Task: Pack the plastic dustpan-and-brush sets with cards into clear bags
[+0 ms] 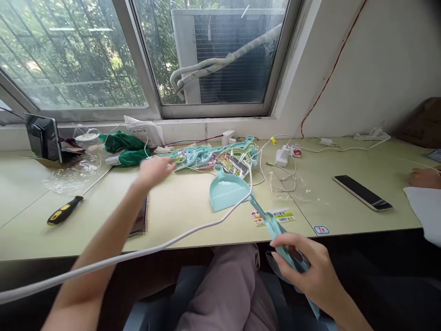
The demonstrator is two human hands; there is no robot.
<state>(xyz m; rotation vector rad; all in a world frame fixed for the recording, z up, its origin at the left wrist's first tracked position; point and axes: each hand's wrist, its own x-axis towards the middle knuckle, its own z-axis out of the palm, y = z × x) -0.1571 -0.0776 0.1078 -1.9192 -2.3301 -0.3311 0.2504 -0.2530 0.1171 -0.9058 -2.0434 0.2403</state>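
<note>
My right hand [306, 264] is closed around a light blue plastic tool [272, 223] with a long narrow handle, held over the table's front edge. Its lower end is partly hidden by my fingers, so its exact kind is unclear. A light blue dustpan [227, 191] lies on the table just beyond it. A printed label card [275, 216] rests beneath the tool. My left hand [155, 172] is over the table at the left end of a pile of light blue plastic tools [198, 156] in clear wrapping. Its fingers are blurred, and I see nothing certain in them.
A white cable [165, 246] crosses the foreground. At left are a screwdriver [65, 210], green cloth [126, 149] and a tablet on a stand [43, 138]. A white charger [281, 156] and a phone [361, 192] lie right, near another person's hand [423, 178].
</note>
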